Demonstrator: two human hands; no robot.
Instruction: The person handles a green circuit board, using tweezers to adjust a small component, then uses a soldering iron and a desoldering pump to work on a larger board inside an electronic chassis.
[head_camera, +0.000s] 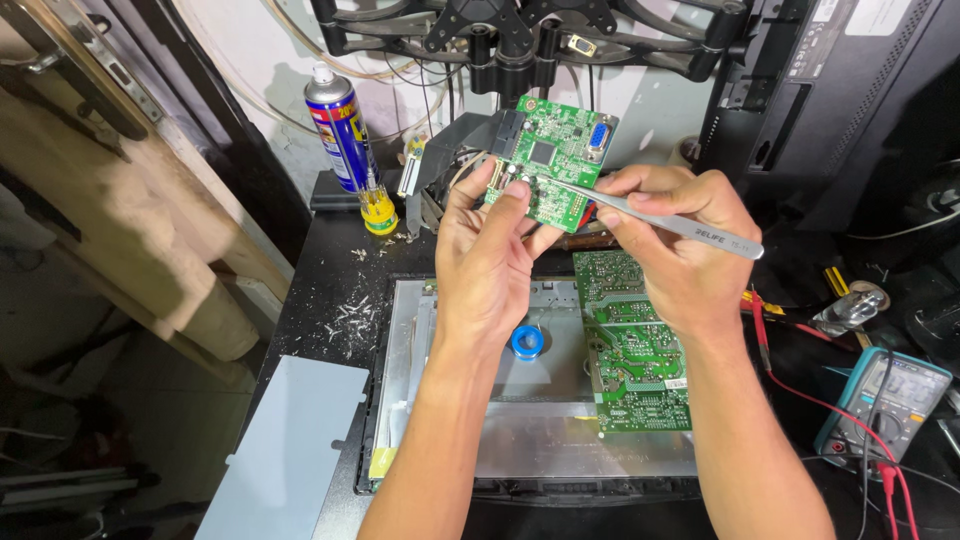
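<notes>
My left hand (490, 265) holds up a small green circuit board (556, 160) with a blue connector, fingers gripping its lower left edge. My right hand (675, 250) pinches metal tweezers (650, 215), whose tip touches the board near its middle left. Both hands hover above an opened monitor back (530, 440) lying flat, which carries a larger green circuit board (630, 345) on its right side and a small blue solder spool (527, 341).
A blue spray can (338, 125) and a yellow-handled screwdriver (378, 208) stand at the back left. A multimeter (885, 400) with red and black leads lies at the right. A grey metal plate (285, 450) sits front left. A black monitor stands back right.
</notes>
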